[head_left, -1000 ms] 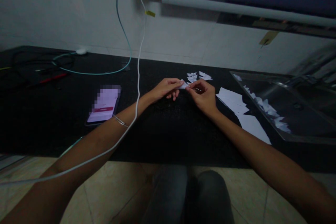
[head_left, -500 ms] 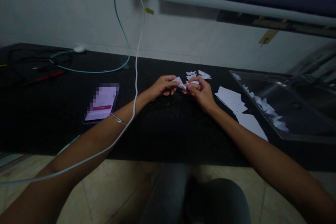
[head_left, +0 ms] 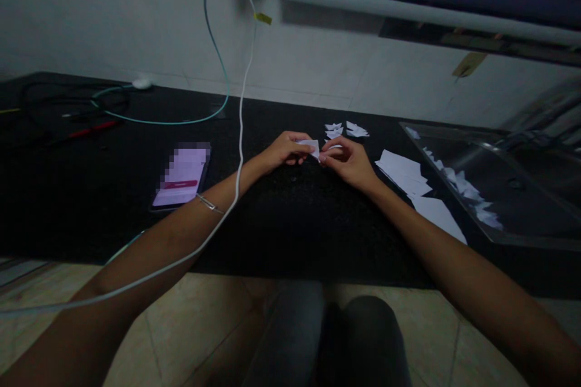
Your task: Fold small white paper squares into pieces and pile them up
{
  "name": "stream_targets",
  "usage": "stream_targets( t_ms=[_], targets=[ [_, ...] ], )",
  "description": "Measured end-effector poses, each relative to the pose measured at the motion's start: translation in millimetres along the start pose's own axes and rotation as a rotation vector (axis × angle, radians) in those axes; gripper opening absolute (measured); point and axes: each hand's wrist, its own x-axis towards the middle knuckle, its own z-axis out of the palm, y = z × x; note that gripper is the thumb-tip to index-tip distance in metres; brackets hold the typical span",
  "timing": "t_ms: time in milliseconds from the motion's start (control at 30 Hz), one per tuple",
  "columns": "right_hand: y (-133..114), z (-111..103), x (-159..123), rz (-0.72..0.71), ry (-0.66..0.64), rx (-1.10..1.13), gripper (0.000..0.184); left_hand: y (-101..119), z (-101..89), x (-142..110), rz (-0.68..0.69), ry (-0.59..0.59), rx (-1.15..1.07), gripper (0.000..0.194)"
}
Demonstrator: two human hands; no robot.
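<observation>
Pinching folded paper (head_left: 310, 146), left hand (head_left: 288, 149) (right beside); front counter edge (head_left: 272, 277) well apart.

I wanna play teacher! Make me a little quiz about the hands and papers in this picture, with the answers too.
1. True or false: the left hand holds a small folded paper.
2. Which lies nearest the sink: (a) the phone, (b) the flat white sheets, (c) the bracelet?
3. Fill in the colour: the ____ cable passes in front of the left forearm.

Key: 1. true; 2. b; 3. white
</observation>
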Motion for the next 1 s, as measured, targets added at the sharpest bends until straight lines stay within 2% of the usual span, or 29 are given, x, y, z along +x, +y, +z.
stream_targets(
  t_ms=[167, 367, 467, 667, 767, 867, 1000],
  targets=[
    [1.6, 1.0, -1.2, -0.080, 0.070, -0.149, 0.025, -3.1, -1.9, 3.9, 0.036, -0.056, -0.052, 0.021],
    [-1.2, -2.2, 4.4, -0.053, 0.237, -0.075, 0.036, -12.0, -7.3, 10.7, 0.059, -0.098, -0.179, 0.040],
    [-4.1, -1.1, 4.5, -0.062, 0.232, 0.002, 0.039, -8.7, -5.4, 6.6, 0.082, -0.140, -0.120, 0.039],
    [-3.4, 6.3, 0.8, 0.005, 0.153, 0.027, 0.039, 3.6, 2.6, -2.9, 0.152, -0.136, 0.147, 0.028],
    [1.3, 7.8, 1.1, 0.011, 0.171, 0.031, 0.036, 4.5, 2.8, -1.5, 0.166, -0.106, 0.180, 0.027],
    [4.3, 7.4, 2.0, -0.037, 0.223, 0.024, 0.026, 3.1, 2.1, 1.2, 0.156, -0.004, 0.174, 0.019],
    [0.0, 7.5, -0.7, -0.129, 0.276, -0.139, 0.015, 0.9, 2.0, 2.5, 0.116, 0.127, 0.174, 0.017]
  ],
)
